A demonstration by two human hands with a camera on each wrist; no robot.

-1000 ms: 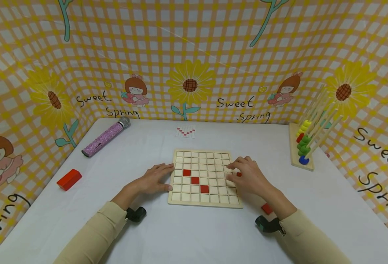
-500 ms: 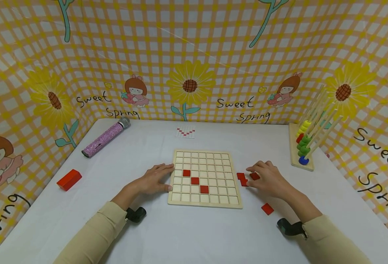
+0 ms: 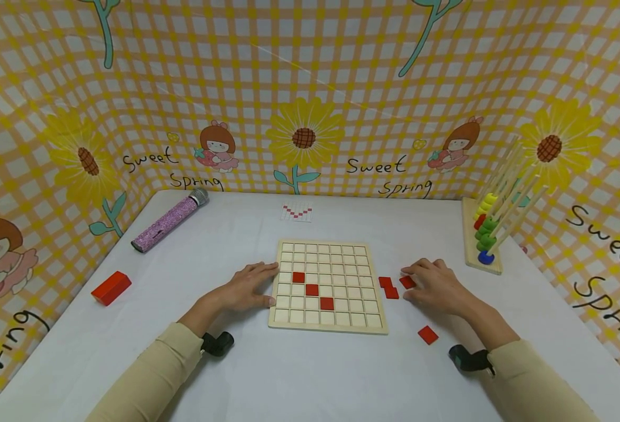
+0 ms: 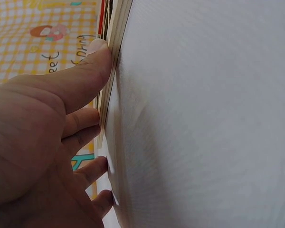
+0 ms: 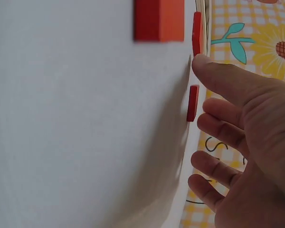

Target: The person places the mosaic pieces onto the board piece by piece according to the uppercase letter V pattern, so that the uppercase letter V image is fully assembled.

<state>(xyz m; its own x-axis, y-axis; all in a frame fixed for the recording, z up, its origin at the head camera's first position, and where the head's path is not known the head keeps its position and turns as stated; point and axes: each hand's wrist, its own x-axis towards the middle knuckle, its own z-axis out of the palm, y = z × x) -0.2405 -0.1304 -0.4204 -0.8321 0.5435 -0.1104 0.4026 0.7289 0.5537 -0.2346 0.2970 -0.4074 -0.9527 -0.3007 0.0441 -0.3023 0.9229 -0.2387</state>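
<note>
A square wooden grid board lies mid-table, with three red tiles set in its cells, one of them this red tile, stepping down to the right. Against the board's left edge rests my left hand, thumb and fingertips touching the rim in the left wrist view. My right hand is right of the board, fingers relaxed and spread around a loose red tile. In the right wrist view that tile lies on the table between thumb and fingers, not gripped. Two touching red tiles lie between it and the board.
Another red tile lies nearer me. A pattern card is behind the board. At the left are a glittery purple microphone and a red block. A bead-and-peg stand stands at the right.
My right hand has moved right from the board's right edge to the loose tiles, uncovering them, then shifted slightly further right. My left hand and the board stay put.
</note>
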